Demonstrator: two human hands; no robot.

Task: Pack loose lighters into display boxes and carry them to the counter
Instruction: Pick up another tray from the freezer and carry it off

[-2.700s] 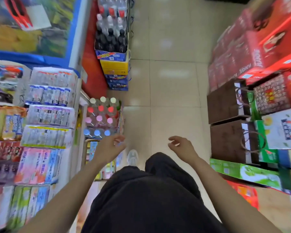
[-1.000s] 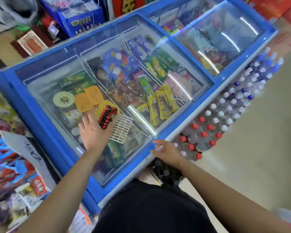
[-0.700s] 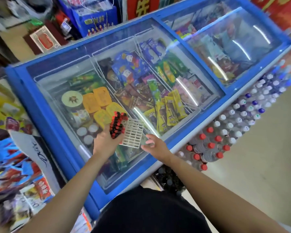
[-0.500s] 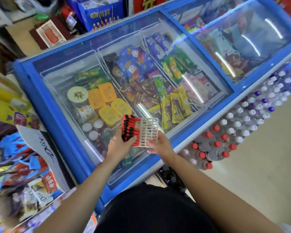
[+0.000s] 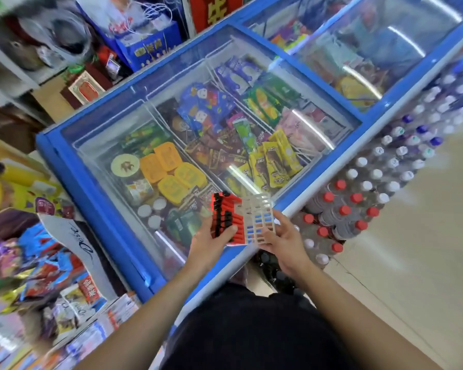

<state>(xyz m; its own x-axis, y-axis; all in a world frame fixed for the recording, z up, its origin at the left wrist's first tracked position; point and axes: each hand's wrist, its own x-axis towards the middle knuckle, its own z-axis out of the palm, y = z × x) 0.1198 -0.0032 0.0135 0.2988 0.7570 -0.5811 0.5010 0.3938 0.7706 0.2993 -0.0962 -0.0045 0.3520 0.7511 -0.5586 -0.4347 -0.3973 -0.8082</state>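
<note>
Blue glass-top freezer is right under my hands. The white grid tray is between them, left half packed with red, black-capped lighters, right half just open grid. My left hand curls round the lighter side and my right hand pinches the bare side.

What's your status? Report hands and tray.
Left hand grips lighter tray at its filled side, right hand at its empty grid side. Tray part-filled, over the freezer edge. Nothing blocking.

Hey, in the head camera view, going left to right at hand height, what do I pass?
Snack packets, blue freezer frame, left hand, lighter tray, right hand, bottle packs, tiled floor.
</note>
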